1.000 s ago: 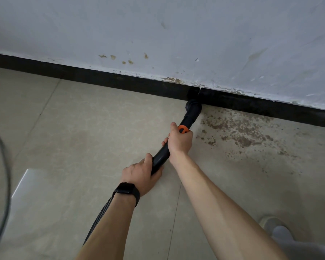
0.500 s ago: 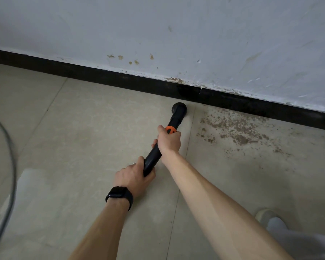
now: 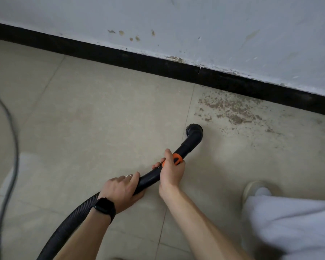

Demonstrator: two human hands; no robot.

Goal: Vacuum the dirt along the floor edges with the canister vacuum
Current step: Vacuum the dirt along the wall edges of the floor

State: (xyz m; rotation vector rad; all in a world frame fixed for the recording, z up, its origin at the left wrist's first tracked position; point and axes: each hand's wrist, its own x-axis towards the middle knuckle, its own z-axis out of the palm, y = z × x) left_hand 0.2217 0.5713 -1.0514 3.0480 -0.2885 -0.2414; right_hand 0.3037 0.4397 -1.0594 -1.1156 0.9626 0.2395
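Observation:
A black vacuum wand (image 3: 189,143) with a round brush nozzle (image 3: 194,127) and an orange ring (image 3: 177,158) lies low over the tiled floor. My right hand (image 3: 172,172) grips the wand at the orange ring. My left hand (image 3: 123,190), with a black watch on the wrist, holds the wand's rear end where the ribbed hose (image 3: 71,220) joins. A patch of brown dirt (image 3: 229,109) lies on the tiles beside the black baseboard (image 3: 139,61), just beyond and to the right of the nozzle. The canister is out of view.
A grey cable (image 3: 11,139) runs down the left side of the floor. My foot in a light shoe (image 3: 251,190) and a white trouser leg (image 3: 293,228) are at the lower right. A stained white wall (image 3: 195,25) rises above the baseboard.
The nozzle has pulled back from the baseboard toward me and now sits on the open tile, short of the dirt patch. Both hands kept their hold on the wand.

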